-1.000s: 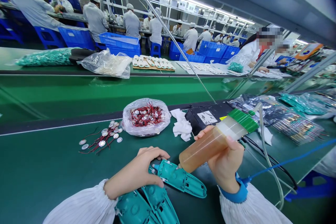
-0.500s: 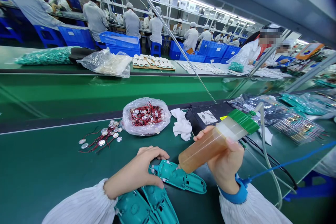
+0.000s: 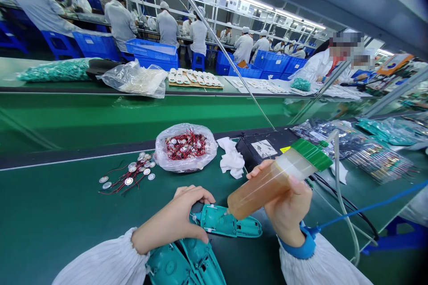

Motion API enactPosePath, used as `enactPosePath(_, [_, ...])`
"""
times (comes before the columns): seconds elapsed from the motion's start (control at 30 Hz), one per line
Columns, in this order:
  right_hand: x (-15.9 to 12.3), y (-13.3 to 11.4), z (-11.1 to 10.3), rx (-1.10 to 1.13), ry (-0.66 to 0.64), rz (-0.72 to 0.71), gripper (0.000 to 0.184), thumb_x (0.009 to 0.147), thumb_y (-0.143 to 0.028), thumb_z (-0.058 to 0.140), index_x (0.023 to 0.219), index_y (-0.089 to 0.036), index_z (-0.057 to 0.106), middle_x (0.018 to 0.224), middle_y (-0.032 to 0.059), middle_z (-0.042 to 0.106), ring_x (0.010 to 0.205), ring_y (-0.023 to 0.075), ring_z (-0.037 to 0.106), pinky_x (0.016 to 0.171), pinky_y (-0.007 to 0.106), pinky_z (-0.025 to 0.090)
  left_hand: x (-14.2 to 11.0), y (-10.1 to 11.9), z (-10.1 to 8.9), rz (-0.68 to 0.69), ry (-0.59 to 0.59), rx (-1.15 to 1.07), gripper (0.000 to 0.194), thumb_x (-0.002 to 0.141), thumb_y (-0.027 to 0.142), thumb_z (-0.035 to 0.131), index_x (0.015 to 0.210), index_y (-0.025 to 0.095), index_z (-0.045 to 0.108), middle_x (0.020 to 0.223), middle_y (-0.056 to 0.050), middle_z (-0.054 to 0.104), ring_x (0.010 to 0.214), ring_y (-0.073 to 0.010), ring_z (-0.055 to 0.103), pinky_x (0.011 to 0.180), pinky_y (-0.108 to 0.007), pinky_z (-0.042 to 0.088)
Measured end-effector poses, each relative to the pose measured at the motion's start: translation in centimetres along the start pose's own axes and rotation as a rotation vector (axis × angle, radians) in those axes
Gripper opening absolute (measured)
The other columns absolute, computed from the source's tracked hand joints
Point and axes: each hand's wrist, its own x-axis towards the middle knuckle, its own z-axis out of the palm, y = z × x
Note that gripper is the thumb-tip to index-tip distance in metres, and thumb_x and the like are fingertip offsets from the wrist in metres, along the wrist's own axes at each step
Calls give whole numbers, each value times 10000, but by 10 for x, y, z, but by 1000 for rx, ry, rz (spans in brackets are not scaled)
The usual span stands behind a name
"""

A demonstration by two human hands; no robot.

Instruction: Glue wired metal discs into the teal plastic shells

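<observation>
My right hand (image 3: 287,207) is wrapped round a clear syringe barrel (image 3: 267,182) of amber fluid with a green cap, tilted so its tip touches a teal plastic housing (image 3: 229,224) on the green mat. A thin hose leaves the green cap. My left hand (image 3: 177,218) is curled over the near end of that housing and pins it down. Two more teal housings (image 3: 185,262) lie under my left wrist at the table's front edge.
A plastic bag of round metal discs with red wires (image 3: 185,146) sits behind my hands, with loose discs (image 3: 129,177) to its left and a crumpled white cloth (image 3: 231,159) to its right. A black box (image 3: 267,147) lies at right. People work at benches beyond the conveyor.
The teal housing under the syringe tip has turned slightly, its far end swinging up to lie flatter across the view. Both hands have stayed almost in place.
</observation>
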Motion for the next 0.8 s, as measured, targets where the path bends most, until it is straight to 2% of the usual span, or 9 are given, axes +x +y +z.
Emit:
enactPosePath(0.27, [1, 3, -1, -8, -47, -40, 249, 655, -417, 579, 713, -193, 671, 663, 42, 655, 567, 206, 624, 502, 319, 527, 1, -3, 0, 32, 9, 10, 510, 541, 343, 847, 986, 262, 613, 1054, -3, 600, 1077, -282, 471, 927, -358, 360])
enactPosePath(0.8, [-1, 4, 1, -35, -56, -79, 255, 684, -429, 559, 730, -191, 636, 650, 39, 649, 563, 196, 618, 503, 306, 519, 1, 0, -1, 2, -8, 8, 504, 534, 310, 852, 971, 260, 605, 1050, 1, 600, 1099, -292, 453, 942, -361, 345])
